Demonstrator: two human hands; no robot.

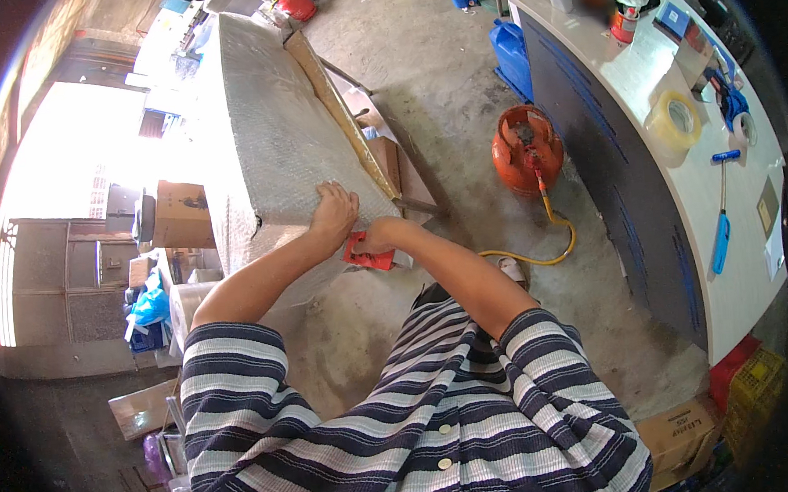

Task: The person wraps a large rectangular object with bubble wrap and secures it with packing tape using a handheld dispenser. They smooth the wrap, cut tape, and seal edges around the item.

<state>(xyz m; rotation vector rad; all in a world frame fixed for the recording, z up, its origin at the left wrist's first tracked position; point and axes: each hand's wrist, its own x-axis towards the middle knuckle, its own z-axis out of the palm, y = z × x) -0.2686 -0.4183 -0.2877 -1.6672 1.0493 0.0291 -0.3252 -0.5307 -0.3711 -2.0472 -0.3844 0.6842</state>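
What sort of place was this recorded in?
Probably a workshop or packing area: a large bubble-wrapped item, a wide tape roll on the counter, and an orange gas cylinder on the concrete floor.

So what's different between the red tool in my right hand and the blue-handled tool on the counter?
Your right hand holds the red tool, while the blue-handled tool lies on the white counter. The red tool looks compact and blocky; the blue-handled tool is long and slim, with a crosswise head. Both are brightly coloured.

Cylinder (512, 164) between package (275, 137) and counter (680, 203), carton (182, 222) seemingly farther left
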